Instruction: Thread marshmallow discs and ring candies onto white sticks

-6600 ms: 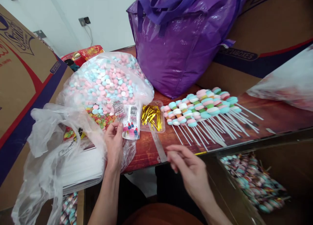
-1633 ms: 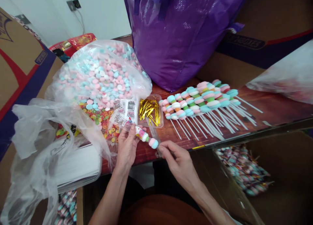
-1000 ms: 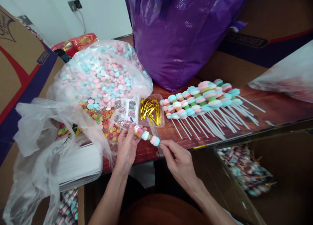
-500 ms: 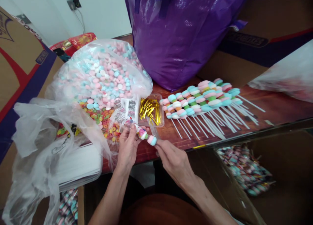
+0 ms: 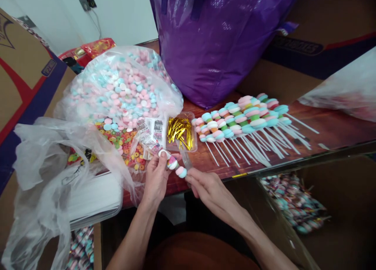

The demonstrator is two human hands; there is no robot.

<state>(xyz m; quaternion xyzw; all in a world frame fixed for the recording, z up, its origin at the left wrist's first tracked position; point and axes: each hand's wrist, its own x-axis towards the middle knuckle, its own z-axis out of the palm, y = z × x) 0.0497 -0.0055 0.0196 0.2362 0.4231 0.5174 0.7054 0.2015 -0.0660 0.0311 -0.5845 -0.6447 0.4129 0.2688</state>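
Note:
My left hand (image 5: 156, 176) is closed around the upper end of a marshmallow skewer (image 5: 172, 163), its thumb against a white piece. Pink, white and blue sweets show along the skewer, partly inside what looks like a clear wrapper. At the lower end, below a pink and blue marshmallow, my right hand (image 5: 204, 180) pinches the stick or wrapper edge; its fingers hide which. Just beyond the hands sit a clear tray of gold twist ties (image 5: 179, 132) and printed white labels (image 5: 154, 129). Finished-looking marshmallow skewers (image 5: 243, 119) lie in a row to the right, white sticks toward me.
A clear bag of marshmallows (image 5: 126, 86) and loose gummy rings (image 5: 122, 141) are at left, near a stack of white sheets (image 5: 94, 197). A big purple bag (image 5: 211, 47) stands behind. Cartons flank the table; an open box (image 5: 346, 207) below right holds more skewers (image 5: 293, 203).
The upper white marshmallow shows more clearly by my left thumb. The skewer has shifted slightly downward at its lower end; both hands keep their grip.

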